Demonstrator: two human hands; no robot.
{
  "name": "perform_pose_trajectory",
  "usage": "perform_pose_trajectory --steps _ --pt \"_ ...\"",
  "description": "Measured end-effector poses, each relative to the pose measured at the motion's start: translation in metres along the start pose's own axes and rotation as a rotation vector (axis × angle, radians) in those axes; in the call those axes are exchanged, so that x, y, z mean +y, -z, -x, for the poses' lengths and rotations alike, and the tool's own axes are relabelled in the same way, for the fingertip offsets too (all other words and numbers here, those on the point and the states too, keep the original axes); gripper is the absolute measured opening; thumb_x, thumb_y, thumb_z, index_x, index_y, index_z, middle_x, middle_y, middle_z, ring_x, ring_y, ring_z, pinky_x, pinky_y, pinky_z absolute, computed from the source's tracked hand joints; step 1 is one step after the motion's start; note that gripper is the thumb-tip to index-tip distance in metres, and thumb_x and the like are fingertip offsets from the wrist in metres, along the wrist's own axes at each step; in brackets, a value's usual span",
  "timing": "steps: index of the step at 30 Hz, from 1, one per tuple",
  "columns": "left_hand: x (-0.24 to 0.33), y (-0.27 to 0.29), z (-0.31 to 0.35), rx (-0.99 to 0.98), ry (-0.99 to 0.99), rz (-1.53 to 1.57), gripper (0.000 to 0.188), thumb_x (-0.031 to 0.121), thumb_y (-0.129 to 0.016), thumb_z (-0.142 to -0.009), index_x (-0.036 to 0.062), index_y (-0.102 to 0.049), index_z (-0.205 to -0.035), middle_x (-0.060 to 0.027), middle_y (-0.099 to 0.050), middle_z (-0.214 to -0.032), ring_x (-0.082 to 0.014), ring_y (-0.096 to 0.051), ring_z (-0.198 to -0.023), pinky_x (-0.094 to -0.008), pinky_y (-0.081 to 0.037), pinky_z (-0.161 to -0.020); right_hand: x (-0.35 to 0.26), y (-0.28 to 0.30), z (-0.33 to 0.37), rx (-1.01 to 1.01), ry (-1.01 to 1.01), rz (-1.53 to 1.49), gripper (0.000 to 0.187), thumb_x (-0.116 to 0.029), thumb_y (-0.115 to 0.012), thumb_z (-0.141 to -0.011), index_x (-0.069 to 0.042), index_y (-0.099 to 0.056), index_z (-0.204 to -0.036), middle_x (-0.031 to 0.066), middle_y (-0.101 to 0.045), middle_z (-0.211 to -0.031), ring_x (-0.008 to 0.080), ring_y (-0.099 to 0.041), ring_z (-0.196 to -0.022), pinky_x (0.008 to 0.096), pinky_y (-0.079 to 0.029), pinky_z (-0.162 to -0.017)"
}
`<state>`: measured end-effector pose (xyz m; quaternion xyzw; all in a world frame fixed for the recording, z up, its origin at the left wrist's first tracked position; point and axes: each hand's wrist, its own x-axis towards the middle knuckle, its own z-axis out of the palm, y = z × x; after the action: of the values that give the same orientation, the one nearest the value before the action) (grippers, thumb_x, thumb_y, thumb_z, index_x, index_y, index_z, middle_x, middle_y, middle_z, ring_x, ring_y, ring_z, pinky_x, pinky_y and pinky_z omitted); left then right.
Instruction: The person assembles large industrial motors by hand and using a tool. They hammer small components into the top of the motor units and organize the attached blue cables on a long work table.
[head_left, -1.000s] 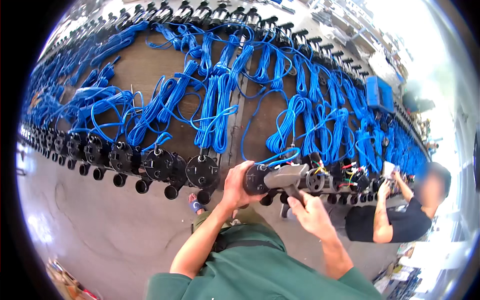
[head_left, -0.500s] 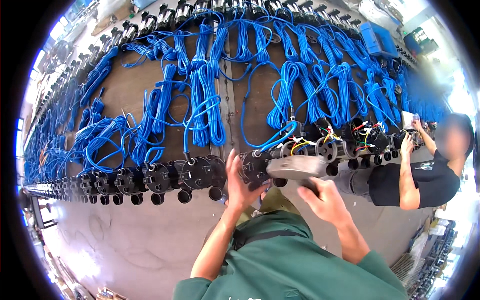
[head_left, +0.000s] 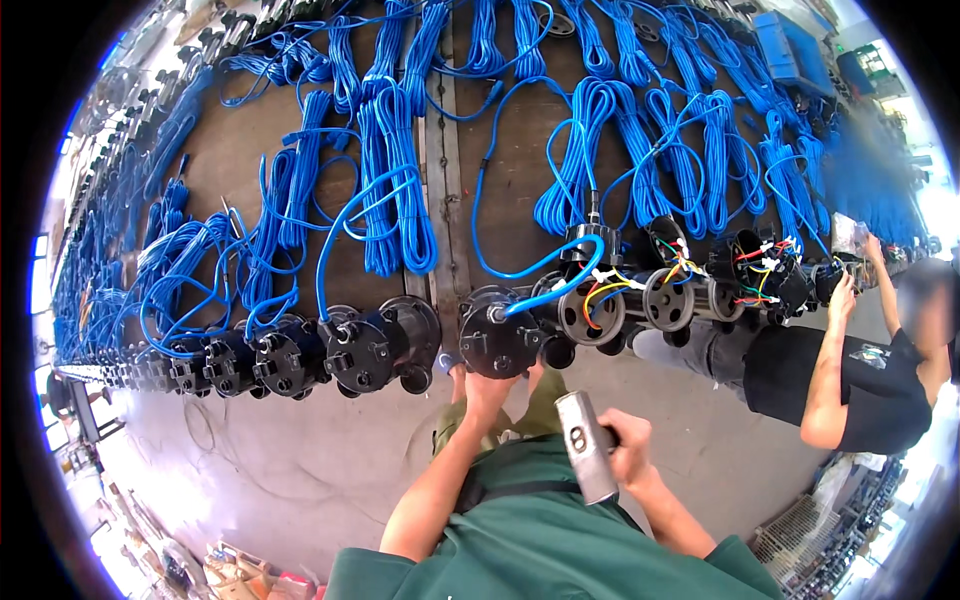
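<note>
Coiled blue cables (head_left: 404,150) lie on the brown table (head_left: 258,130). The left hand (head_left: 489,393) is under a black, round-faced cylindrical housing (head_left: 498,345) at the near edge; its fingers are hidden, their grip unclear. Rightward, apart from the housing, the right hand's (head_left: 630,447) fingers clamp a grey metal block-headed hammer (head_left: 587,450).

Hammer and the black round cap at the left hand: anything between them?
No part or tool: in the head view, only the wearer's legs and grey floor show between the hammer in the right hand and the black round cap.
</note>
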<state>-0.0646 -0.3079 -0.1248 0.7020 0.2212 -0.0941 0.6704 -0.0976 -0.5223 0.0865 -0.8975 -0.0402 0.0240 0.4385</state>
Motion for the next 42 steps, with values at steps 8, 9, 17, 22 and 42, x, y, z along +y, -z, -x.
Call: perform_pose_trajectory --steps 8,9,17,22,42 --pt "0.014 0.002 -0.020 -0.066 -0.444 -0.465 0.034 0.015 -0.083 -0.077 0.0084 -0.070 -0.109 -0.0038 -0.072 -0.100 -0.0213 -0.068 -0.087 -0.0381 -0.056 -0.081 -0.021 -0.020 -0.027 -0.096 0.332 0.102 0.018 -0.013 -0.077 -0.067 -0.012 -0.060 -0.074 0.0048 -0.058 -0.061 0.0270 -0.060 -0.053 0.0398 -0.047 -0.052" --pt "0.014 0.000 -0.019 -0.051 -0.460 -0.440 0.034 0.014 -0.081 -0.078 0.0077 -0.070 -0.109 -0.0040 -0.072 -0.100 -0.0213 -0.068 -0.088 -0.0380 -0.056 -0.080 -0.010 -0.024 -0.034 -0.068 0.317 0.066 0.018 -0.013 -0.077 -0.068 -0.013 -0.062 -0.077 0.0060 -0.059 -0.061 0.0283 -0.060 -0.053 0.0414 -0.047 -0.052" --pt "-0.004 -0.005 -0.026 -0.047 -0.268 -0.342 0.023 0.009 -0.077 -0.077 0.0071 -0.070 -0.098 -0.0003 -0.070 -0.083 -0.0149 -0.066 -0.072 -0.0338 -0.055 -0.065 -0.017 -0.017 -0.025 -0.029 0.244 0.060 0.022 -0.016 -0.078 -0.074 -0.011 -0.058 -0.067 0.0069 -0.055 -0.057 0.0301 -0.058 -0.050 0.0413 -0.046 -0.049" --pt "0.009 -0.005 -0.030 0.040 -0.810 -0.869 0.027 0.010 -0.083 -0.078 0.0071 -0.071 -0.101 -0.0003 -0.069 -0.081 -0.0143 -0.065 -0.070 -0.0328 -0.054 -0.062 0.027 -0.035 -0.049 -0.052 0.043 0.362 0.019 -0.017 -0.078 -0.066 -0.007 -0.065 -0.076 0.0138 -0.061 -0.062 0.0366 -0.062 -0.056 0.0416 -0.049 -0.052" --pt "0.052 0.003 -0.010 -0.187 -0.115 -0.330 0.047 0.022 -0.083 -0.076 0.0063 -0.067 -0.117 -0.0069 -0.070 -0.104 -0.0244 -0.068 -0.093 -0.0410 -0.056 -0.082 -0.043 0.031 -0.045 -0.029 -0.601 -0.875 0.029 -0.025 -0.060 -0.107 0.001 -0.056 -0.094 -0.0001 -0.057 -0.068 0.0061 -0.053 -0.061 0.0243 -0.041 -0.052"
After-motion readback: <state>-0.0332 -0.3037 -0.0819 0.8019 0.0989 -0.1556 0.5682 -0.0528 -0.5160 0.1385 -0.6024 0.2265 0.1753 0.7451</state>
